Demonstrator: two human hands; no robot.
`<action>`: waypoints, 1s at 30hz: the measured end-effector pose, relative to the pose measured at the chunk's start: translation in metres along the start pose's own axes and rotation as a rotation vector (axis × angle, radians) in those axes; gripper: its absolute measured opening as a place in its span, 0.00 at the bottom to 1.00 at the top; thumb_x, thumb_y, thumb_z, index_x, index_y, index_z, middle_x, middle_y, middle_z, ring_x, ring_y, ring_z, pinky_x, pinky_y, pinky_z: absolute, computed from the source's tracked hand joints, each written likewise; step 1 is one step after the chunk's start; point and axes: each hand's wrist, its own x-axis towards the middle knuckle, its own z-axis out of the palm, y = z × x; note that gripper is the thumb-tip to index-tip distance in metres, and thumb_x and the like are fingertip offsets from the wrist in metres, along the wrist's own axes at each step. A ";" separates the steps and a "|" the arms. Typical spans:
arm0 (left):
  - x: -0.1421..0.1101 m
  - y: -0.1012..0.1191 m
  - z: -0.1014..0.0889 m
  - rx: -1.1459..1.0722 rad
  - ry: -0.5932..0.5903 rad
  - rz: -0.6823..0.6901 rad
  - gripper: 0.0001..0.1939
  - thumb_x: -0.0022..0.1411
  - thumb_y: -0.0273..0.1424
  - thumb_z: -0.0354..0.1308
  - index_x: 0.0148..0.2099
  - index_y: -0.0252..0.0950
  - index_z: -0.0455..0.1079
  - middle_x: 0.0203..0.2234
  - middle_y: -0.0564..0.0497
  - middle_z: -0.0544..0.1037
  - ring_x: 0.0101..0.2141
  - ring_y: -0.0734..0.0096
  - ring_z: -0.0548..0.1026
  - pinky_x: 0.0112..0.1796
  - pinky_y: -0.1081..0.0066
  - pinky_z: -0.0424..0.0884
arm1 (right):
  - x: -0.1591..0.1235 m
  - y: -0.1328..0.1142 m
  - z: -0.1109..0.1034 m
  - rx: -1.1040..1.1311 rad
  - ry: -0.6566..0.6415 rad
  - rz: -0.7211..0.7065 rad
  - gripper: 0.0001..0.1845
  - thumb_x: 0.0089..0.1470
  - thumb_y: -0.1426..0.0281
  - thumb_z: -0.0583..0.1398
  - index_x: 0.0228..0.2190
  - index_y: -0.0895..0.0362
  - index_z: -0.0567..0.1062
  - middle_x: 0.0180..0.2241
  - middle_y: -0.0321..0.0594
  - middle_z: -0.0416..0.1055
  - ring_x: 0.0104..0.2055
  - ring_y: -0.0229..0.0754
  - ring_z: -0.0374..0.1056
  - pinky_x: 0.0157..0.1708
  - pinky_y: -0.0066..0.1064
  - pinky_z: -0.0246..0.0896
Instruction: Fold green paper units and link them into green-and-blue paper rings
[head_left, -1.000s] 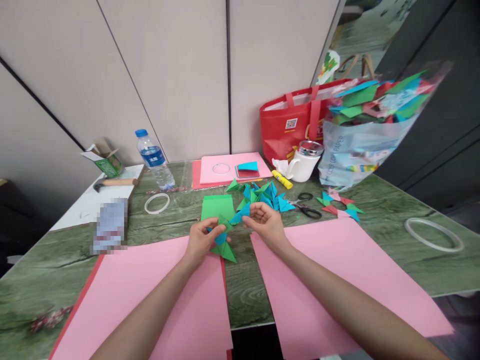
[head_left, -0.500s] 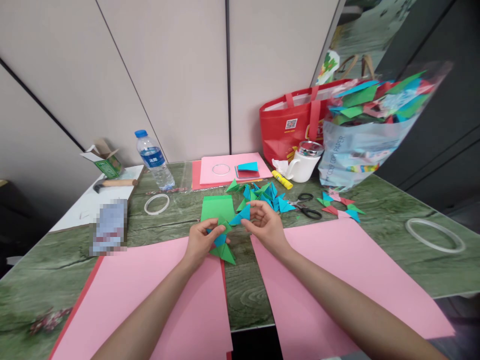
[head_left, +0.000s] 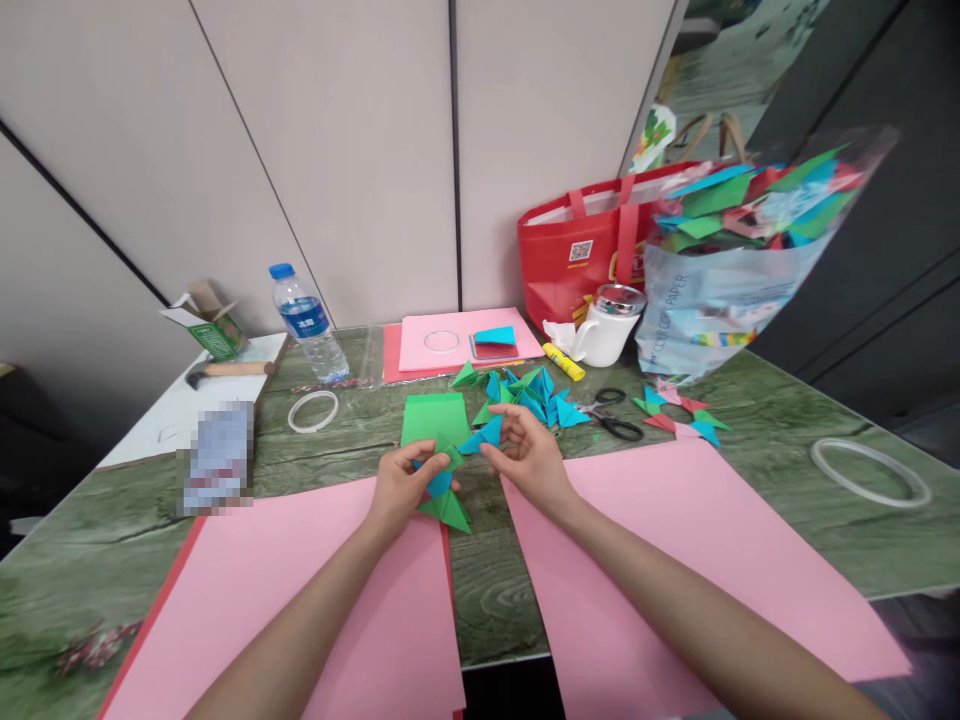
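My left hand (head_left: 407,487) pinches a chain of folded green and blue paper pieces (head_left: 448,510) between thumb and fingers. Between the thumb and fingers of my right hand (head_left: 531,458) is a blue folded paper piece (head_left: 482,436), its pointed left end touching the green piece at the top of the chain. Whether the two are slotted together I cannot tell. Just behind the hands lie green paper sheets (head_left: 433,412) and a pile of blue and green folded pieces (head_left: 529,390). My left fingers partly hide the chain.
Pink paper sheets (head_left: 300,610) lie at left, more pink sheets (head_left: 697,560) at right. Scissors (head_left: 619,428), a yellow glue stick (head_left: 562,361), a white mug (head_left: 606,330) and a folded paper ring (head_left: 705,415) sit behind. A water bottle (head_left: 306,325) and hammer (head_left: 229,370) stand left.
The blue piece in my right hand has tilted slightly, its point staying at the green end of the chain. Both hands keep their grips nearly in place.
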 end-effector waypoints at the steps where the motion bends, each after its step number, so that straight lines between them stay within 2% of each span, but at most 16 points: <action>1: 0.000 0.000 0.000 -0.001 0.000 0.004 0.13 0.44 0.36 0.64 0.29 0.32 0.68 0.20 0.56 0.71 0.20 0.68 0.75 0.21 0.75 0.69 | 0.000 0.000 0.000 0.007 0.001 0.005 0.23 0.44 0.69 0.61 0.44 0.51 0.63 0.29 0.36 0.66 0.29 0.39 0.65 0.20 0.29 0.70; 13: 0.001 -0.002 0.000 0.025 0.016 -0.009 0.14 0.44 0.38 0.64 0.29 0.33 0.69 0.20 0.54 0.73 0.19 0.67 0.75 0.19 0.75 0.67 | -0.001 -0.001 -0.002 -0.033 -0.024 -0.042 0.23 0.44 0.69 0.60 0.44 0.50 0.65 0.29 0.36 0.64 0.29 0.38 0.64 0.22 0.28 0.68; 20: 0.001 -0.004 -0.001 0.074 0.018 0.025 0.11 0.47 0.37 0.62 0.30 0.34 0.69 0.17 0.56 0.72 0.19 0.67 0.75 0.19 0.76 0.66 | 0.002 -0.003 -0.006 -0.057 -0.079 -0.074 0.22 0.44 0.69 0.61 0.44 0.50 0.66 0.29 0.35 0.65 0.30 0.39 0.65 0.24 0.27 0.66; 26: 0.000 -0.002 0.000 0.068 0.017 0.021 0.11 0.47 0.36 0.62 0.28 0.34 0.69 0.16 0.55 0.73 0.20 0.65 0.76 0.20 0.76 0.66 | 0.003 -0.001 -0.007 -0.006 -0.106 -0.028 0.23 0.42 0.68 0.63 0.43 0.50 0.68 0.26 0.33 0.62 0.25 0.37 0.62 0.21 0.27 0.67; 30: 0.000 -0.001 0.000 0.098 0.016 0.007 0.12 0.47 0.37 0.62 0.29 0.33 0.68 0.16 0.54 0.73 0.20 0.64 0.76 0.17 0.77 0.63 | 0.004 -0.003 -0.005 0.057 -0.127 0.004 0.25 0.41 0.67 0.64 0.44 0.49 0.68 0.28 0.33 0.62 0.28 0.37 0.63 0.25 0.29 0.69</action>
